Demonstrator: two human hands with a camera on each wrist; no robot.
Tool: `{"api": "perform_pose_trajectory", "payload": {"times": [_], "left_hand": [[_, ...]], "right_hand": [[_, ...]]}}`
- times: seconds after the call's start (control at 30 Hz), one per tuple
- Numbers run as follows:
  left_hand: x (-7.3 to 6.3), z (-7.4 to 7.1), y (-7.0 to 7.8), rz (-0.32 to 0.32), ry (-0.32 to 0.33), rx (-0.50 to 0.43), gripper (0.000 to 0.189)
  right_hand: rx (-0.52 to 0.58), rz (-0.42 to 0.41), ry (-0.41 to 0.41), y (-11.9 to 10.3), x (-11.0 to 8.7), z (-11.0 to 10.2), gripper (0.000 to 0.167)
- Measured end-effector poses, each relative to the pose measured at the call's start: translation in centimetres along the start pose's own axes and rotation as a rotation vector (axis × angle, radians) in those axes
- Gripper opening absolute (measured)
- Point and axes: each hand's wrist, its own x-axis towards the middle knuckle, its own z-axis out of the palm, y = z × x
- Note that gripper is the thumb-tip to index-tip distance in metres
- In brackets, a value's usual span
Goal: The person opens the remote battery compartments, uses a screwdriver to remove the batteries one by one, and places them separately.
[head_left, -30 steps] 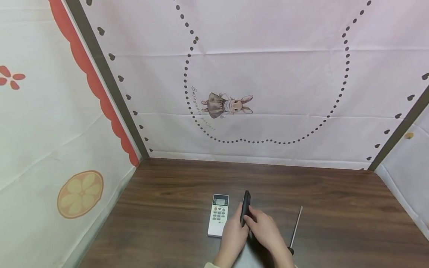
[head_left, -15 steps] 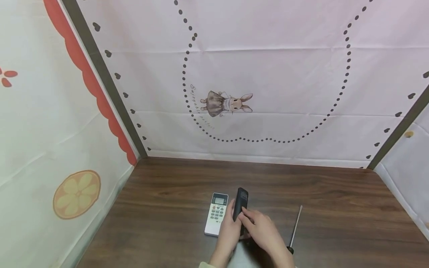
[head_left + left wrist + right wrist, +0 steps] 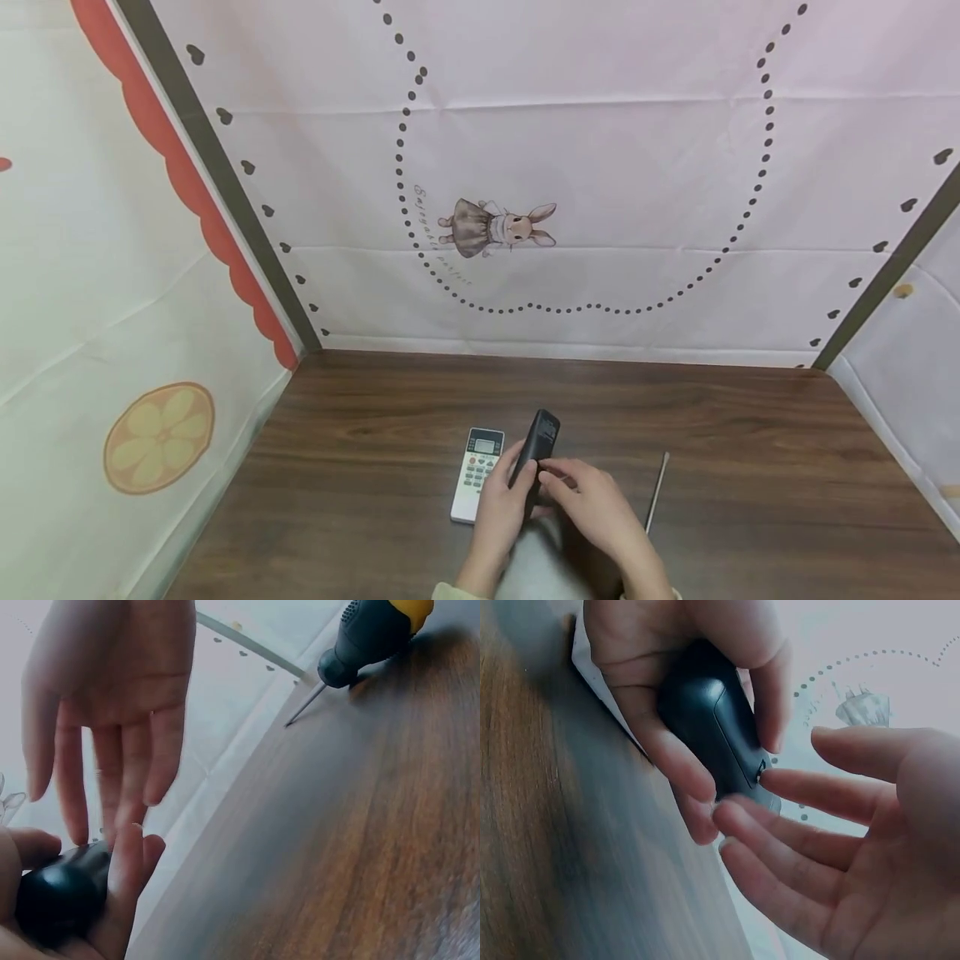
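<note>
My left hand [image 3: 498, 507] grips a black remote control [image 3: 542, 435], fingers and thumb wrapped along its sides. Its back shows a printed label at the far end. In the right wrist view the remote control [image 3: 697, 709] has a cover seam with a small latch. Beside it is my right hand [image 3: 597, 507], thumb apart from the fingers. The index fingertip touches near that latch, and the other fingers [image 3: 795, 862] are extended close to the remote's edge. The left wrist view shows only the rounded end of the remote control [image 3: 60, 900].
A white remote control [image 3: 467, 498] with a small display lies face up, left of my hands. To the right lies a screwdriver [image 3: 657, 492], its black and yellow handle [image 3: 375, 634] seen in the left wrist view. Printed cloth walls [image 3: 615, 183] enclose the wooden table [image 3: 360, 467].
The black remote control has turned from edge-on so its labelled back shows, and it now tilts right. My right fingers have loosened and spread beside it. The head view has shifted slightly.
</note>
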Motion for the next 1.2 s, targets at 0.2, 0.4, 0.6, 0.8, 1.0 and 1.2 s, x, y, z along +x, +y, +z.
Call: {"api": "perform_pose_trajectory", "payload": {"times": [0.2, 0.4, 0.6, 0.8, 1.0, 1.2], "left_hand": [[0.2, 0.1, 0.1, 0.028, 0.017, 0.059, 0.042], [-0.8, 0.1, 2.1, -0.017, -0.004, 0.066, 0.040], [-0.1, -0.2, 0.7, -0.026, -0.015, 0.084, 0.043], [-0.3, -0.4, 1.3, -0.023, -0.026, 0.060, 0.038], [-1.3, -0.2, 3.1, -0.025, -0.026, 0.087, 0.040], [-0.8, -0.3, 2.1, -0.042, -0.028, 0.070, 0.040]], "right_hand": [[0.055, 0.016, 0.007, -0.3, 0.0, -0.2, 0.035], [0.060, 0.056, 0.018, -0.3, 0.2, -0.3, 0.032], [0.129, 0.090, -0.018, -0.3, 0.3, -0.2, 0.035], [0.202, 0.089, -0.042, -0.1, 0.4, 0.1, 0.034], [0.218, 0.078, -0.038, 0.0, 0.4, 0.4, 0.033], [0.186, 0.115, -0.018, 0.1, 0.4, 0.9, 0.035]]}}
